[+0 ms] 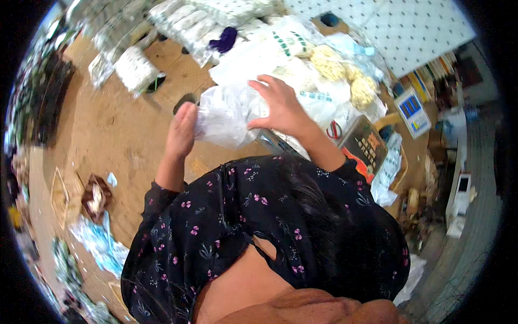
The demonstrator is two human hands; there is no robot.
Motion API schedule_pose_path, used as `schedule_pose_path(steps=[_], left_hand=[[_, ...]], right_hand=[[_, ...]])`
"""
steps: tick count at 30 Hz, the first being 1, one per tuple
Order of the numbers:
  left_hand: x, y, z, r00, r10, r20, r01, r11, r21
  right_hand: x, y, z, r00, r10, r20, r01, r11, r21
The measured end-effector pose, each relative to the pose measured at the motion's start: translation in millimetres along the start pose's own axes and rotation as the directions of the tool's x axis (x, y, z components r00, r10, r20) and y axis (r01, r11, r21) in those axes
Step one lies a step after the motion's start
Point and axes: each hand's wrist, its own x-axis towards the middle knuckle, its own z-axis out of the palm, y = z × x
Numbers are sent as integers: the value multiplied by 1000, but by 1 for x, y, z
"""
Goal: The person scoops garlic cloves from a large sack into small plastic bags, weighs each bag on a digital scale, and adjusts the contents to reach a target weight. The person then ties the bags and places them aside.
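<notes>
A white, see-through plastic bag (229, 113), bulging with something pale that I cannot make out, is held between my two hands in front of my body. My left hand (183, 129) presses against its left side, the fingers close together. Around the bag's right edge curves my right hand (283, 108), thumb and fingers spread apart and touching the plastic. Behind the bag lie white printed plastic sacks (264, 51). A dark strip of clear-wrapped material (275, 143) shows just below my right hand.
Pale yellow bundles (329, 63) lie at the far right, near red-handled scissors (334, 129) and a dark printed box (367, 148). A blue-and-white device (413, 112) stands beyond. White wrapped packs (136, 70) are at the far left; a brown bag (97, 198) lies near left.
</notes>
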Motion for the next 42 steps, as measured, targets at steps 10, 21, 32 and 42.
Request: schedule_pose_path(steps=[10,21,32,42], left_hand=[[47,34,132,764,-24,645,-86,987,138],[127,-35,253,869,28,494,-446,478,757],[79,-93,432,536,-205,819,-62,958,280],[131,-172,584,446,-600,665,-369,553,747]], right_hand=[[-69,38,-33,980,167,-106,-141,966,215],[-197,153,-118,674,654,-342,-686,726,37],[-346,215,-167,523,768,-370,-784,603,144],[-457,330,-148,236,971,-51,-969,239,64]])
